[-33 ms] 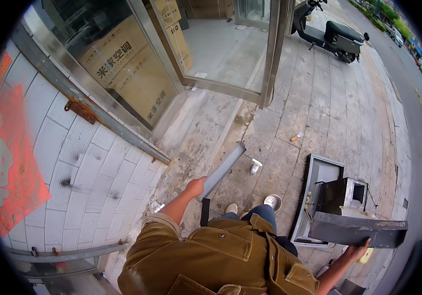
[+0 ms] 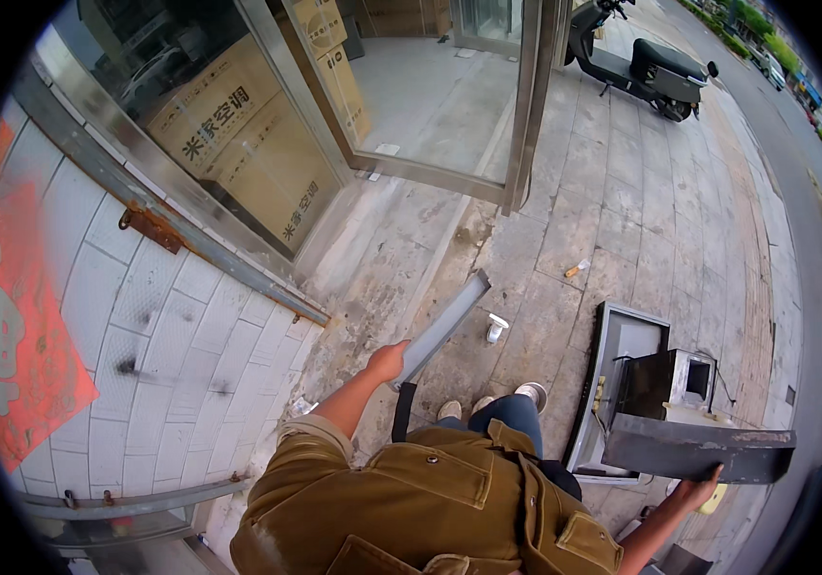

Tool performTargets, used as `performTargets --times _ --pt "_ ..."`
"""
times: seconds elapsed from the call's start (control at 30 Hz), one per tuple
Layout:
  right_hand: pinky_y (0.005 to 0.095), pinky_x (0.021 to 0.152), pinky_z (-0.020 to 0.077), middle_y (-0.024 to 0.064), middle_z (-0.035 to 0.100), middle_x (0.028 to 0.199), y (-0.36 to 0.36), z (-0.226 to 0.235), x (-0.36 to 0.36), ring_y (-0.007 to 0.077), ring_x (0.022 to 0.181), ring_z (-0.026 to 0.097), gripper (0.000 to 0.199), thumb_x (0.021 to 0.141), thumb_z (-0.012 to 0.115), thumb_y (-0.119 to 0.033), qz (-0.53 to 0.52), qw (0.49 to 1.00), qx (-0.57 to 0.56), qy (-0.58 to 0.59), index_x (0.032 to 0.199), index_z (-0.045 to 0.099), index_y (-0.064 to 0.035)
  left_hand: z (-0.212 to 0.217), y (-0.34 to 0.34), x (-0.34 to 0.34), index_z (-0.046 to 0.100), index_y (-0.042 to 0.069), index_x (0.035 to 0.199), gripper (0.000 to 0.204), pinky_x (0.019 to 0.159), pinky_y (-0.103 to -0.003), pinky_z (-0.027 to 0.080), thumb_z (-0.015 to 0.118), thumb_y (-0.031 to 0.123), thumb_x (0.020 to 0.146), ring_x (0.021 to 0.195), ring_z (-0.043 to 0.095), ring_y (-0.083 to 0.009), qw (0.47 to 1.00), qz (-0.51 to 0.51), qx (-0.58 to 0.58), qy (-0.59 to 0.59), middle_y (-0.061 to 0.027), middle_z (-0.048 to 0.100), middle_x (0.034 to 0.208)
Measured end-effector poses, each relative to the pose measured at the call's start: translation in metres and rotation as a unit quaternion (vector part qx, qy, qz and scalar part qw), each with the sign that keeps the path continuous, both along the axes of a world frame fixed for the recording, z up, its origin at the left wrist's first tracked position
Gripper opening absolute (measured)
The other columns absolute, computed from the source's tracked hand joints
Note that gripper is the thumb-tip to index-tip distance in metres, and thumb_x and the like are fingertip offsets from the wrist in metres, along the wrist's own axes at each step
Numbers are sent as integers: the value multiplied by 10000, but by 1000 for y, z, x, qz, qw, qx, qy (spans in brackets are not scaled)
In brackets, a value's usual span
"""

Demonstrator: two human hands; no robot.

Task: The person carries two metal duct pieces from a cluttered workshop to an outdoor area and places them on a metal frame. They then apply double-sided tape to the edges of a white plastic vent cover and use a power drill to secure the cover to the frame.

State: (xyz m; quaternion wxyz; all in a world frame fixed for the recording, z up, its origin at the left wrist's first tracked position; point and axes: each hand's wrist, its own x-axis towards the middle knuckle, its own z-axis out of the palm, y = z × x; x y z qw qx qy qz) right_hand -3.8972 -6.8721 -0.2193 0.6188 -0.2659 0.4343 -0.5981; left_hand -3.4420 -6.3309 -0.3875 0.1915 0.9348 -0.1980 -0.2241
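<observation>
While the left hand (image 2: 387, 363) is closed around the lower end of a long grey metal strip (image 2: 449, 321), its far end slanting up and right above the paving (image 2: 559, 335), the right hand (image 2: 696, 493) grasps the lower edge of a wide dark metal panel (image 2: 694, 452) with scuffed edges. That panel lies across the view of a black boxy housing (image 2: 648, 383) with a square opening; whether the two touch cannot be told. The housing sits by a shallow metal tray (image 2: 623, 333) on the ground. A small white object (image 2: 496, 329) lies on the paving between the strip and the tray.

Writing shows mostly at the left. Behind the glass, stacked brown cartons (image 2: 262, 165) carry bold dark characters running along their sides, with smaller print and symbols nearby. Yellowish-brown cartons (image 2: 342, 96) inside the doorway bear dark markings too. On the white tiled wall (image 2: 181, 326), a red sheet (image 2: 54, 369) carries large grey figures, blurred toward the rim.
</observation>
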Motion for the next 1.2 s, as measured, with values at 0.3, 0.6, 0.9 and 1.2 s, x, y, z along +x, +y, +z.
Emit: performTargets --times 0.3,0.6,0.9,1.2 --pt "403 926 445 201 566 1165 -238 -42 203 279 1018 553 326 908 564 -128 -3 1000 25 11 1123 546 117 -10 -306 163 449 80 1294 472 840 -453 449 515 83 827 996 558 -405 985 -106 -134 35 -235 585 1102" --pt "385 875 461 167 595 1097 -509 -4 471 253 953 574 300 937 502 -133 184 980 -36 -62 1119 546 101 4 -599 315 467 87 1286 462 857 -435 457 523 93 827 1015 569 -386 990 -47 -117 68 -231 589 1103" --pt "375 864 465 176 572 1103 -647 33 694 261 980 554 301 923 481 -98 210 973 -73 -64 1154 526 91 8 -766 500 456 68 1290 455 835 -410 470 532 102 843 986 593 -370 979 34 -194 56 -244 601 1064" --pt "399 963 413 133 574 1171 -816 5 856 253 1057 540 339 943 503 -220 172 981 -85 -17 1173 535 27 -15 -942 769 455 66 1282 444 758 -455 485 541 103 848 894 607 -409 932 180 -308 -67 -258 616 977"
